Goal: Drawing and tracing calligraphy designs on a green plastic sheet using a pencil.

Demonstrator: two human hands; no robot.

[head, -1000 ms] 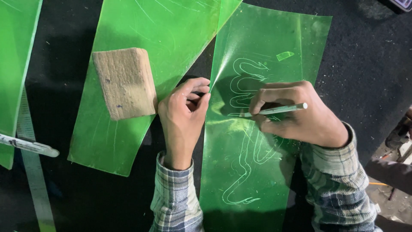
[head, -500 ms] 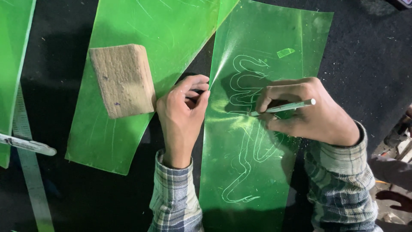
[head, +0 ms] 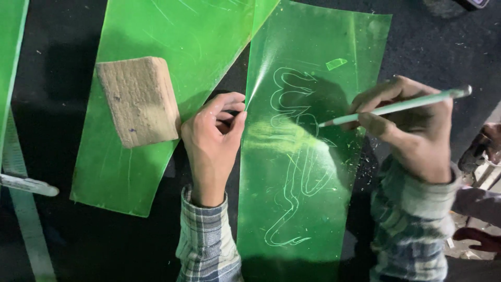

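A translucent green plastic sheet [head: 308, 209] lies on a dark surface, with a curling outline scratched into it. My right hand [head: 412, 130] grips a pale green scribing tool [head: 396, 107] like a pen, its tip resting on the sheet near the outline's middle. My left hand [head: 211, 141] is curled loosely, its fingertips pinning the sheet's left edge. Small green shavings lie beside the sheet under my right wrist.
A bigger green sheet [head: 172, 47] overlaps at the upper left, with a rough wooden block [head: 138, 99] lying on it. Another green strip [head: 10, 52] runs along the far left. A white marker-like tool [head: 28, 184] lies at the left edge. Another person's hand [head: 477, 237] shows at the right.
My right hand has shifted rightward and the tool's tip has moved along the outline. My left hand stays on the sheet's edge. The view has drifted slightly.
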